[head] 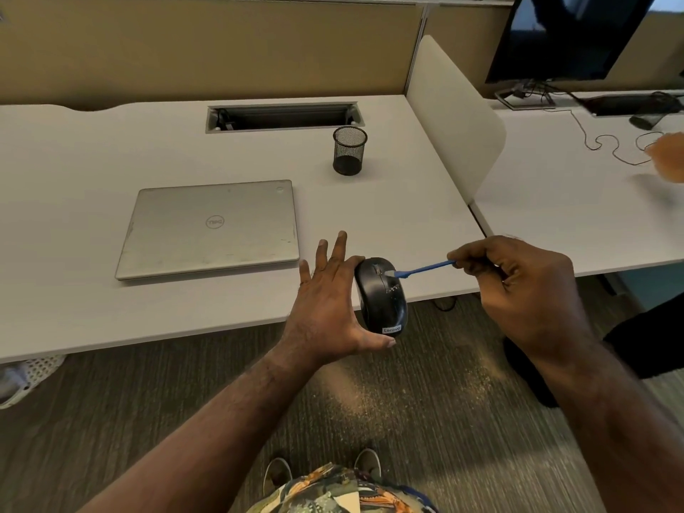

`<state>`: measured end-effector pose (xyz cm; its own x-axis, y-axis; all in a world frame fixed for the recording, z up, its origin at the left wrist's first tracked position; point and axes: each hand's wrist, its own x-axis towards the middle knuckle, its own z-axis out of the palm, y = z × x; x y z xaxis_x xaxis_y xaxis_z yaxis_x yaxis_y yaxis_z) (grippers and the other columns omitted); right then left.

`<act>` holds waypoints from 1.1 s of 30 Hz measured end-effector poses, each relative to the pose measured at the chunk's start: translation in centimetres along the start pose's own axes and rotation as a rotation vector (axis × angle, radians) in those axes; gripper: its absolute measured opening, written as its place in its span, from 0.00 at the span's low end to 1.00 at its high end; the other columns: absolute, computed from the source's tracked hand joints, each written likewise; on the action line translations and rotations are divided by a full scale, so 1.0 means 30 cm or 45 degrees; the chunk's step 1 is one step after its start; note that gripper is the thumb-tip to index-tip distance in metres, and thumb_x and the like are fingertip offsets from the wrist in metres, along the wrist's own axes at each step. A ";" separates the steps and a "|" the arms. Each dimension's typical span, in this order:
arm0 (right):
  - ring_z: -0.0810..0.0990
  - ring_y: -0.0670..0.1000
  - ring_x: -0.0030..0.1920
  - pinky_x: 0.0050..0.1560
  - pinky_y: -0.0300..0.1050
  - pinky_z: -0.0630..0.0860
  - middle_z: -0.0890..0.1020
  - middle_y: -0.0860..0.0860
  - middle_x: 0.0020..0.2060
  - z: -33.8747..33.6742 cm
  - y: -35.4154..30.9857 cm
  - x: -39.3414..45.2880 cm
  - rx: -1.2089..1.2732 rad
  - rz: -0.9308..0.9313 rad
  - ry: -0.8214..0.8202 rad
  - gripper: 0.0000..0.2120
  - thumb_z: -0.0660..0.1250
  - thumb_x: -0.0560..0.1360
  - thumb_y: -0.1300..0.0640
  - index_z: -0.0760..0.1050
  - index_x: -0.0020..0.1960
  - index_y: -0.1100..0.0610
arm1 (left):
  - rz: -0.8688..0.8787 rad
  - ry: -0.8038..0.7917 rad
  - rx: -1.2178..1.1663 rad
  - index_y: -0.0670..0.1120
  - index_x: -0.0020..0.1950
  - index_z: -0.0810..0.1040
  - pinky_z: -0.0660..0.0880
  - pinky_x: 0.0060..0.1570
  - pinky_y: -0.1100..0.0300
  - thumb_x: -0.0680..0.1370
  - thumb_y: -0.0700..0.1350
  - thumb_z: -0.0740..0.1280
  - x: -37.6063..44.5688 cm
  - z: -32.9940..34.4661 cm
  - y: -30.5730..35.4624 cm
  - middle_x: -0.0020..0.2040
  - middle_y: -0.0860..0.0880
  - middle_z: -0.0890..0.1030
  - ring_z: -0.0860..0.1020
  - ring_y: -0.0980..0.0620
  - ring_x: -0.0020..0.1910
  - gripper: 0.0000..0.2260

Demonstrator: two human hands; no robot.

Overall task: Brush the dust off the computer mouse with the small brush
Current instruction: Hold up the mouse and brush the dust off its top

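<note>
A black computer mouse with a white label is held up over the front edge of the white desk. My left hand holds it between the thumb below and a finger at its top, the other fingers spread straight. My right hand pinches the handle of a small blue brush. The brush's pale tip touches the mouse's top near the scroll wheel. White specks show on the mouse's back.
A closed silver laptop lies left of the mouse. A black mesh pen cup stands behind it, near a cable slot. A white divider separates the neighbouring desk with its monitor, cables and another person's hand.
</note>
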<state>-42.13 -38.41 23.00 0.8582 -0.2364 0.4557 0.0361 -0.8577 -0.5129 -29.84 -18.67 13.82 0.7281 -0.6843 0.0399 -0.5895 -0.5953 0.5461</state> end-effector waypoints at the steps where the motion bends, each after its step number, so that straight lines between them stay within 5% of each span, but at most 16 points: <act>1: 0.80 0.43 0.49 0.54 0.29 0.76 0.82 0.46 0.44 -0.012 0.000 -0.004 -0.008 0.004 -0.017 0.12 0.69 0.73 0.72 0.83 0.53 0.60 | -0.003 -0.001 0.005 0.54 0.78 0.55 0.31 0.72 0.49 0.56 0.74 0.72 0.000 0.001 -0.003 0.80 0.53 0.36 0.31 0.53 0.77 0.57; 14: 0.82 0.43 0.46 0.55 0.28 0.75 0.82 0.46 0.45 -0.034 -0.016 -0.033 -0.064 -0.023 0.004 0.11 0.69 0.73 0.71 0.83 0.52 0.62 | -0.020 0.022 -0.022 0.53 0.78 0.55 0.33 0.72 0.49 0.56 0.74 0.71 -0.005 0.012 -0.005 0.80 0.55 0.36 0.31 0.54 0.76 0.56; 25: 0.83 0.38 0.48 0.49 0.29 0.78 0.83 0.39 0.45 -0.009 -0.054 -0.056 0.264 0.336 0.040 0.11 0.73 0.74 0.60 0.81 0.54 0.49 | -0.019 0.034 -0.040 0.52 0.78 0.55 0.33 0.71 0.50 0.56 0.74 0.71 -0.003 0.014 -0.003 0.80 0.55 0.36 0.32 0.54 0.77 0.57; 33: 0.83 0.41 0.49 0.47 0.30 0.79 0.84 0.43 0.47 -0.023 -0.015 -0.048 0.222 0.327 0.131 0.09 0.71 0.75 0.59 0.83 0.56 0.55 | -0.024 0.036 -0.069 0.53 0.78 0.55 0.33 0.72 0.49 0.55 0.74 0.71 -0.005 0.006 -0.007 0.81 0.54 0.37 0.33 0.54 0.77 0.57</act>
<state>-43.73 -37.99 23.07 0.7948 -0.4872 0.3618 -0.0802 -0.6753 -0.7332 -29.88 -18.53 13.53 0.7488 -0.6607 0.0523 -0.5562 -0.5835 0.5917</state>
